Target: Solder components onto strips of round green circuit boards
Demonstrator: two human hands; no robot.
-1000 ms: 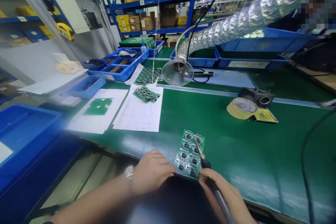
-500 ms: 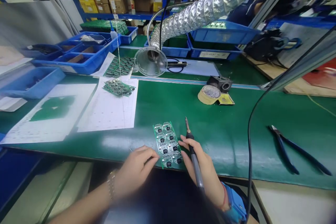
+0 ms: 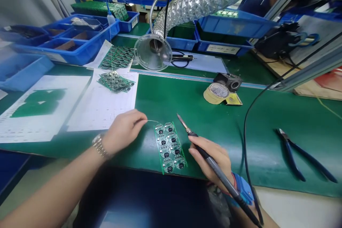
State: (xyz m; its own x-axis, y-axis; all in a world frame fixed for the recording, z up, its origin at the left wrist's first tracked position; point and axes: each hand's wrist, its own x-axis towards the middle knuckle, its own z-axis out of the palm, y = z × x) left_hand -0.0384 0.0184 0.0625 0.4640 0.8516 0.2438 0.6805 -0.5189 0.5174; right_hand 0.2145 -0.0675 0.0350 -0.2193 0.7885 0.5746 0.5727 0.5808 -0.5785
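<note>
A green circuit board panel [image 3: 171, 148] with several round sections lies at the near edge of the green mat. My left hand [image 3: 125, 128] is to its upper left, thumb and fingers pinched on a thin solder wire [image 3: 153, 121], whose far end reaches the panel's top left corner. On the right, my right hand [image 3: 212, 156] is closed around a soldering iron [image 3: 213, 165]. The iron's tip points up and left, above the mat, just beyond the panel's upper right corner, apart from the board.
Cutting pliers [image 3: 294, 149] lie at the right. A solder tin [image 3: 217, 92] sits behind the panel, near a fume funnel [image 3: 153, 52]. Stacked boards [image 3: 116, 81] rest on papers [image 3: 107, 108] at the left. A black cable [image 3: 245, 139] hangs by my right hand.
My left hand has moved up and left from the panel's side, and the wire now stretches to the panel. The iron has tilted leftward in my right hand. The view has shifted slightly.
</note>
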